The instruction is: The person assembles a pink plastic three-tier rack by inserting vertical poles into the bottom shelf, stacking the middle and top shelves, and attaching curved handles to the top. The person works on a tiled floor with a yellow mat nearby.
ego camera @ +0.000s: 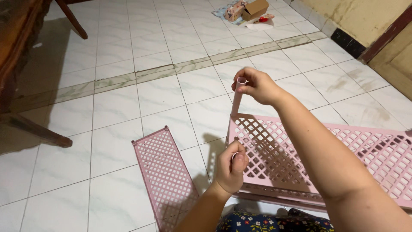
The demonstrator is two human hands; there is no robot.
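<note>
Right hand (256,87) pinches the top of an upright pink tube (237,96) standing at the shelf (326,150) corner. Left hand (231,167), below it, grips the shelf's near edge; a second panel (165,176) lies left.

Pink lattice shelf (343,150), white tiles (120,124)

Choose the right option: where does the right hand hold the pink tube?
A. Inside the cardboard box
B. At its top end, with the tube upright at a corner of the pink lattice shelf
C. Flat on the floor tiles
B: the right hand pinches the top of the pink tube, which stands upright at the corner of the pink lattice shelf.
</note>
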